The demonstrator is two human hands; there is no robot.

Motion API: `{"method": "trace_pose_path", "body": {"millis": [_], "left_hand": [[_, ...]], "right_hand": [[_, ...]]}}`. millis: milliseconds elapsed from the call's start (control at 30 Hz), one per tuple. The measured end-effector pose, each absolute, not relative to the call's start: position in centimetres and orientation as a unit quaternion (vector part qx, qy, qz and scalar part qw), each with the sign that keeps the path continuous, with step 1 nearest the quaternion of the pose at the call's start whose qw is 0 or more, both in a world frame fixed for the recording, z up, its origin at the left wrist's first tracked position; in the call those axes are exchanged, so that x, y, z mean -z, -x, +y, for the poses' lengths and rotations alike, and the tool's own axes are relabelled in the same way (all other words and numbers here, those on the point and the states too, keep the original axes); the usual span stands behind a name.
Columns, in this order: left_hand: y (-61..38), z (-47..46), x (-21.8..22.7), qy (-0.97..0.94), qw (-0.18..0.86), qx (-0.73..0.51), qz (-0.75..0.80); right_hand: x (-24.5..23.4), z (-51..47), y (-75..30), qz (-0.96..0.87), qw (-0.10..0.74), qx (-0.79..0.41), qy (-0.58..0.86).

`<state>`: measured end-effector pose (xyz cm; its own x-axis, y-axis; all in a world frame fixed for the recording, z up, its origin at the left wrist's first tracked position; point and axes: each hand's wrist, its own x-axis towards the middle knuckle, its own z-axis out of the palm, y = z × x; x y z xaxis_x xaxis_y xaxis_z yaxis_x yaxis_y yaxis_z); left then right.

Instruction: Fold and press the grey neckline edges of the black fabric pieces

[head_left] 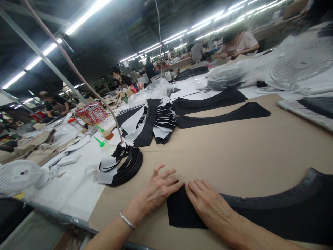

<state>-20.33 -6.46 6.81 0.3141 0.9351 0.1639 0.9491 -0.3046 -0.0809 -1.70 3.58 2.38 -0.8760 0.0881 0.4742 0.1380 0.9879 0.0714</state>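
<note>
A long curved black fabric piece [273, 211] lies on the brown paper-covered table [234, 152] in front of me. My left hand [158, 191] rests flat beside the fabric's left end, fingers spread, fingertips touching its top corner. My right hand [208, 205] lies flat on that end of the fabric, fingers stretched out and pressing it down. Neither hand holds anything. A silver bracelet [127, 221] circles my left wrist.
A coil of black strips [127, 163] sits to the left, with glue bottles [104, 142] beyond it. Cut black and white pieces [156, 121] are piled further back. Small white fans [18, 175] [301, 64] stand left and right. Other people work at far tables.
</note>
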Motion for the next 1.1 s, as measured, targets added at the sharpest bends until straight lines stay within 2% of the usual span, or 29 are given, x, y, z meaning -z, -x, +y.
{"method": "trace_pose_path", "body": {"millis": [300,533,667,1000,1100], "left_hand": [[19.0,-7.7,-6.3,0.787,0.117,0.040,-0.604],[18.9,-8.4,-5.5,0.667,0.129,0.129,-0.722],[18.6,-8.2,-4.7,0.678,0.154,0.120,-0.708],[21.7,-9.0,-4.6,0.654,0.237,0.043,-0.717],[20.4,-8.8,-5.4,0.636,0.226,0.088,-0.733]], "right_hand": [[-2.2,2.9,1.4,-0.967,0.231,0.106,0.032],[-2.3,3.2,1.3,-0.966,0.233,0.099,0.060],[-2.0,3.3,1.3,-0.960,0.257,0.101,0.057],[-1.7,3.4,1.3,-0.965,0.244,0.089,0.047],[-1.8,3.3,1.2,-0.966,0.242,0.081,0.050]]}}
